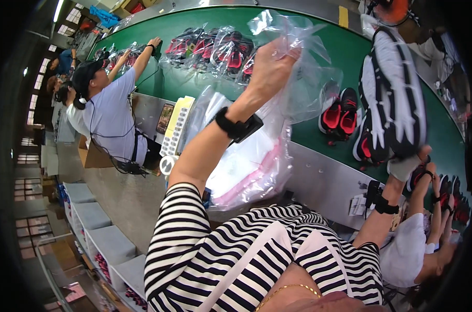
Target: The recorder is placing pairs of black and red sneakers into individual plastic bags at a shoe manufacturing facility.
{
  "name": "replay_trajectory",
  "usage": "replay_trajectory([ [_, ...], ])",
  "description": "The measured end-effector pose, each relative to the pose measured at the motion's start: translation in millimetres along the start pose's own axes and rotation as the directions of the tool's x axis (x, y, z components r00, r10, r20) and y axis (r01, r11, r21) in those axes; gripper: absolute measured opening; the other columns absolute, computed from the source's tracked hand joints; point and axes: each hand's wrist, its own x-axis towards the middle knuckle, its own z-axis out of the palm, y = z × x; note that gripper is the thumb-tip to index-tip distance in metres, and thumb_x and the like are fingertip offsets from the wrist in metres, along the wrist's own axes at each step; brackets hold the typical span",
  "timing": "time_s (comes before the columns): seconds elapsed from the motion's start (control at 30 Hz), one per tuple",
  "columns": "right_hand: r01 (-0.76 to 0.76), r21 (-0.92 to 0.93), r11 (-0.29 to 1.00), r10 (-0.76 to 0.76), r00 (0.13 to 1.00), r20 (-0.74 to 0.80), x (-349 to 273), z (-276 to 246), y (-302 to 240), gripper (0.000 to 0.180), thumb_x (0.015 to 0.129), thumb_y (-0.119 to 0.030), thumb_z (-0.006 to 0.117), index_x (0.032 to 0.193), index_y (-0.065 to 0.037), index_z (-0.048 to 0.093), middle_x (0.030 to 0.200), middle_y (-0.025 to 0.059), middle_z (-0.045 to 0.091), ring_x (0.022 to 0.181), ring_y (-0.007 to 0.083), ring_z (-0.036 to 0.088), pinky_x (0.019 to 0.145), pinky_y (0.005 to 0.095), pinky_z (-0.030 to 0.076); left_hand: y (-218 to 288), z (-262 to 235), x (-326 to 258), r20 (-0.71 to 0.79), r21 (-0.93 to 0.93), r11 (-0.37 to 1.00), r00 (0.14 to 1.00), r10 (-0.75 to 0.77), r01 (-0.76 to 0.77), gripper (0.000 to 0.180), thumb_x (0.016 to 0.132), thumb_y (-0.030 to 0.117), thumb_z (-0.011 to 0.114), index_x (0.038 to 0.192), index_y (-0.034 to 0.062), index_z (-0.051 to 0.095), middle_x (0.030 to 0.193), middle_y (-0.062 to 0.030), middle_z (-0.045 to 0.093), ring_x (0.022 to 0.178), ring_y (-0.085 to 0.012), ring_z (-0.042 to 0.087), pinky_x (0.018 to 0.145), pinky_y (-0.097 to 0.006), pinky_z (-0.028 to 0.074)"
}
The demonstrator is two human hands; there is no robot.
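My left hand (273,65) is closed on a clear plastic bag (303,83), which hangs crumpled above the green table. My right hand (410,165) grips a pair of sneakers (394,88) at their lower end, lifted with the black-and-white soles showing; its fingers are partly hidden by the shoes. Between the two hands, another pair of black sneakers (340,117) with red linings stands on the table. Below my left forearm lies a stack of clear plastic bags (251,166) with a pink edge.
The green table (319,148) curves across the view. Several bagged shoes (210,49) sit along its far side. A yellow label sheet (179,122) lies at left, near a co-worker (113,99) reaching over the table. Another person (415,244) works close on my right, beside more shoes.
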Motion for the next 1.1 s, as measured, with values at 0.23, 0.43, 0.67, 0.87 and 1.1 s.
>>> replay_trajectory([
  [0.23,-0.093,-0.334,0.938,0.139,0.983,0.117,-45.5,17.1,-36.0,0.042,0.089,-0.029,0.049,0.122,-0.004,0.048,0.102,0.0098,0.057,0.090,0.0157,0.055,0.083,0.0295,0.045,30.7,50.4,18.6,0.110,-0.127,0.978,0.982,-0.152,0.165,0.017,0.087,0.015,0.060,0.092,-0.0003,0.063,0.076,-0.0010,0.060,0.068,-0.0074,0.049,0.060,-0.025,0.043],
  [0.43,0.314,-0.808,0.498,0.308,0.807,0.504,-33.7,102.5,-62.1,0.039,0.075,-0.036,0.064,0.084,0.001,0.064,0.068,0.0169,0.059,0.064,0.0305,0.059,0.058,0.0364,0.045,34.4,140.4,-61.6,0.386,0.170,0.924,0.886,0.258,-0.343,0.019,0.075,-0.001,0.054,0.094,0.0015,0.057,0.077,-0.0265,0.055,0.073,-0.0445,0.054,0.063,-0.039,0.047],
  [0.67,0.766,-0.612,-0.198,0.313,0.641,0.701,-11.9,138.4,-122.7,0.045,0.077,-0.048,0.059,0.077,-0.003,0.067,0.067,0.0156,0.060,0.062,0.0310,0.061,0.057,0.0397,0.048,80.2,154.3,39.9,0.081,0.152,0.871,0.884,0.460,-0.467,0.011,0.073,-0.001,0.052,0.078,-0.0027,0.061,0.064,-0.0189,0.059,0.055,-0.0273,0.060,0.052,-0.034,0.048],
  [0.87,0.764,-0.593,-0.254,0.394,0.642,0.658,-16.6,152.7,-134.1,0.043,0.078,-0.045,0.055,0.070,-0.005,0.068,0.062,0.0134,0.060,0.061,0.0294,0.061,0.057,0.0406,0.048,107.4,170.3,29.6,0.520,0.205,0.609,0.612,0.595,-0.766,0.010,0.079,0.005,0.053,0.086,0.0032,0.060,0.068,-0.0206,0.060,0.064,-0.0351,0.061,0.056,-0.041,0.049],
  [1.1,0.963,-0.264,-0.060,0.737,0.221,0.639,-54.9,203.7,-133.1,0.030,0.077,-0.034,0.056,0.067,-0.009,0.069,0.067,0.0106,0.065,0.066,0.0280,0.064,0.061,0.0387,0.050,76.2,170.2,72.6,0.667,0.220,0.737,0.650,0.364,-0.639,0.010,0.075,0.005,0.056,0.084,0.0022,0.059,0.064,-0.0175,0.057,0.059,-0.0305,0.059,0.054,-0.038,0.048],
])
